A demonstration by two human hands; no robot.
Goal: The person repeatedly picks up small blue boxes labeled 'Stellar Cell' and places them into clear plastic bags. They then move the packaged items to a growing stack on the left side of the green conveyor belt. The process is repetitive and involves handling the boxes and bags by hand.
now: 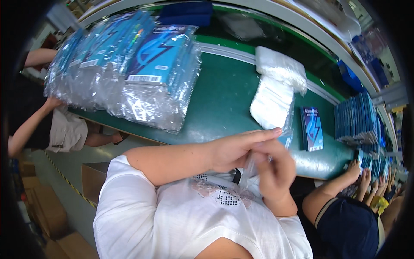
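Observation:
My left hand (235,151) reaches across in front of my chest, its fingers bent round a crumpled clear plastic bag (251,166). Close against it is my right hand (276,168), smeared by motion, so its grip on the bag is hard to make out. Just past the fingertips a bit of blue shows under clear film; what it belongs to is mostly hidden. Beyond my hands lies a stack of flat clear-white plastic bags (271,101), with a second bundle of bags (280,67) behind it. Right of these, a flat blue box (312,129) lies on the green table (220,86).
At the left, a large pile of bagged blue boxes (159,56) reaches the table's edge, beside another person's arm (32,123). Tightly stacked blue boxes (355,116) stand at the right, near several co-workers' hands. A dark conveyor belt (276,41) runs behind; cardboard boxes (47,203) stand on the floor.

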